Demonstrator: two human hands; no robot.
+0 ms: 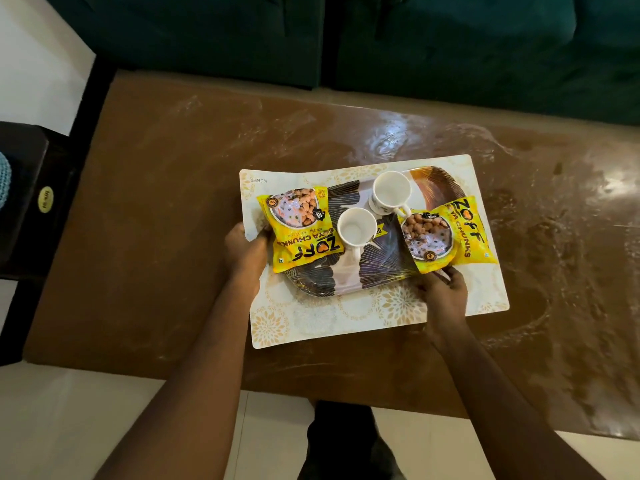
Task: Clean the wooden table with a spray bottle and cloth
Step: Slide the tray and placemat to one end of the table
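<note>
The brown wooden table (156, 220) fills the middle of the view, its right part glossy with streaks. On it lies a cream floral placemat (311, 320). A dark patterned tray (377, 268) sits on the placemat and carries two white mugs (356, 226) (391, 192) and two yellow snack packets (301, 226) (446, 233). My left hand (246, 251) grips the tray's left edge by the left packet. My right hand (443, 292) holds the tray's right front edge under the right packet. No spray bottle or cloth is in view.
A dark green sofa (415, 39) runs along the table's far side. A dark wooden piece of furniture (31, 195) stands at the left. Pale floor tiles (69, 410) lie in front of the table, with my legs below its front edge.
</note>
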